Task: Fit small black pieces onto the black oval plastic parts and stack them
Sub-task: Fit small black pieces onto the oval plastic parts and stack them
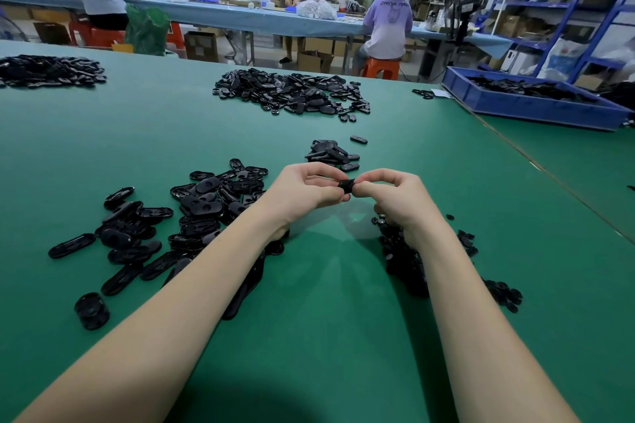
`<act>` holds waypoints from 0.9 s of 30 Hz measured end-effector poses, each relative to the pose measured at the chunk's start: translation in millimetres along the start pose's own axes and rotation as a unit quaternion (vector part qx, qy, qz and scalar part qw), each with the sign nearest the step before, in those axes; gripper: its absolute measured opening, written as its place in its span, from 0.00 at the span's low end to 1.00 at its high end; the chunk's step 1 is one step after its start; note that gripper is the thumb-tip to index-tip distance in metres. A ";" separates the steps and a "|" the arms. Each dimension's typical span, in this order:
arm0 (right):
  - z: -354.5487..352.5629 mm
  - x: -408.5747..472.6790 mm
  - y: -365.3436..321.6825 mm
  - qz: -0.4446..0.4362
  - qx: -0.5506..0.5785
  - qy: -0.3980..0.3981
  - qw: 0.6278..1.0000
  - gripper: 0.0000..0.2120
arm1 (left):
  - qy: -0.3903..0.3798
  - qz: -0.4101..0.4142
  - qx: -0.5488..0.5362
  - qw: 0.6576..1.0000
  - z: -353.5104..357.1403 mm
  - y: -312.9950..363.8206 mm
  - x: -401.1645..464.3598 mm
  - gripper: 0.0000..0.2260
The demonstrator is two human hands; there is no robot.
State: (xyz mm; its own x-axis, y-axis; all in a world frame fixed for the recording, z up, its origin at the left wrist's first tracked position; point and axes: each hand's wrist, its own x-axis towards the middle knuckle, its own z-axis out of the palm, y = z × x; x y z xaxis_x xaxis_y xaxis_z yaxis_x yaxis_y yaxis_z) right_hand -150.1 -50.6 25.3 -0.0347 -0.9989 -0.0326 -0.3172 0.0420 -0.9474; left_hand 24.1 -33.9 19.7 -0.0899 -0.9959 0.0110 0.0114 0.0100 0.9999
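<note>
Above the green table (pixel 326 302), my left hand (pixel 302 187) and my right hand (pixel 391 192) meet and both pinch one black oval plastic part (pixel 346 185) between fingertips and thumbs. Most of that part is hidden by my fingers. A loose heap of black oval parts (pixel 192 213) lies to the left, partly under my left forearm. Under my right wrist and forearm lies a pile of small black round pieces (pixel 402 257). Just beyond my hands sits a small stack of oval parts (pixel 331 153).
A larger heap of oval parts (pixel 292 93) lies further back in the middle, another heap (pixel 48 70) at the far left. A blue tray (pixel 529 101) with black parts stands at the back right. Several people work at a long blue bench (pixel 240 15) behind.
</note>
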 end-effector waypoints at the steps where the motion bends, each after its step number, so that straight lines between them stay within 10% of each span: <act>1: -0.5 -0.5 0.0 0.002 -0.002 -0.003 1.000 0.06 | -0.001 0.000 0.002 1.000 0.0 0.1 -0.1 0.10; 27: -12.9 -1.2 -0.7 0.015 0.017 -0.123 0.992 0.06 | -0.017 -0.008 -0.008 1.000 0.8 2.6 3.1 0.06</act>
State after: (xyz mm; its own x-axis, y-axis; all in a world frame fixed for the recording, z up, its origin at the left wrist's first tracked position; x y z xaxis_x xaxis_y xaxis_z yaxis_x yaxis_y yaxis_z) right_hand -162.1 -49.1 30.1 0.1906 -0.9726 -0.1331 -0.2866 0.0746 -0.9552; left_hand 23.1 -36.9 22.3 -0.1234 -0.9923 -0.0051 0.0263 -0.0084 0.9996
